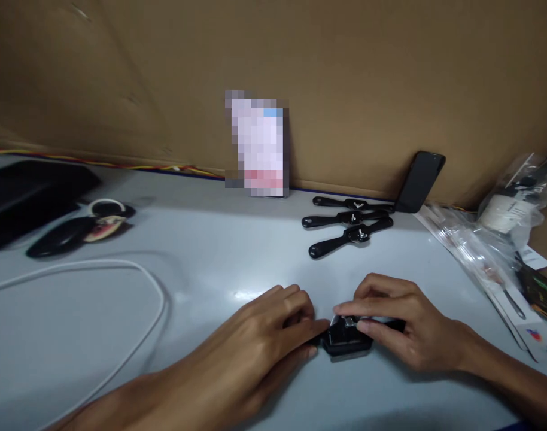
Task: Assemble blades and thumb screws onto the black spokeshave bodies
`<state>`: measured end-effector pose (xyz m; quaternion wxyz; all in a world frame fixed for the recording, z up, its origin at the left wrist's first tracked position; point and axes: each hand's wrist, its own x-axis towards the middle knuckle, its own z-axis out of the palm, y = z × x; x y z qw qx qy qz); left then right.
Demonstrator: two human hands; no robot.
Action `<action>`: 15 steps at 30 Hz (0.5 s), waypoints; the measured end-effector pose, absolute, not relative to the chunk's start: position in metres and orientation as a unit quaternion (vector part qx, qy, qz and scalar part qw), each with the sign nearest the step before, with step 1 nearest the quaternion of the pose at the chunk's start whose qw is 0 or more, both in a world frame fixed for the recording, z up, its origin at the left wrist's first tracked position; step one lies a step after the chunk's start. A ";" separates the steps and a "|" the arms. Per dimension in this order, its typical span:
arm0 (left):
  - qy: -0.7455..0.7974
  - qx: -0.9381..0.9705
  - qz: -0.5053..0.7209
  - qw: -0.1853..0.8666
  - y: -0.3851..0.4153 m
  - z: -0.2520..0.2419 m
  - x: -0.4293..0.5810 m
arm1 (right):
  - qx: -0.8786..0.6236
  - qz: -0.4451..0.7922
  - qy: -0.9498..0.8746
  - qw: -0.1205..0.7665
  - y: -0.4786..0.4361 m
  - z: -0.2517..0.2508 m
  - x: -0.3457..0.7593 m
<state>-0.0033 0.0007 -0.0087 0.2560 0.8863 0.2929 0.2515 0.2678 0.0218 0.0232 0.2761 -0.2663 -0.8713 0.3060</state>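
Observation:
A black spokeshave [349, 341] lies low over the table in front of me, with a metal blade edge along its near side. My left hand [273, 335] is closed on its left handle, thumb and forefinger by the body. With thumb and fingertips, my right hand [403, 317] pinches the small metal screw area [349, 321] on top of the body. The right handle shows partly behind the right fingers. Just beyond, several black parts rest in a row: a near spokeshave [356, 234], a middle one [349, 219] and a far one [354, 204].
A dark phone [421, 181] and a blurred-out upright panel [262, 149] lean on the cardboard wall [345, 78]. Plastic-bagged items [484, 263] lie at right. To the left are a white cable [152, 281], a black mouse-shaped object [60, 236] and a black case [35, 191].

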 end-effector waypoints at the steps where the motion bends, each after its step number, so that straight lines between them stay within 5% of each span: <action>1: 0.293 0.886 0.251 0.257 0.000 -0.009 -0.003 | -0.258 0.308 -0.877 0.262 0.023 0.022 0.269; 15: 0.294 0.888 0.256 0.245 0.000 -0.011 -0.005 | -0.325 0.221 -0.885 0.249 0.017 0.015 0.255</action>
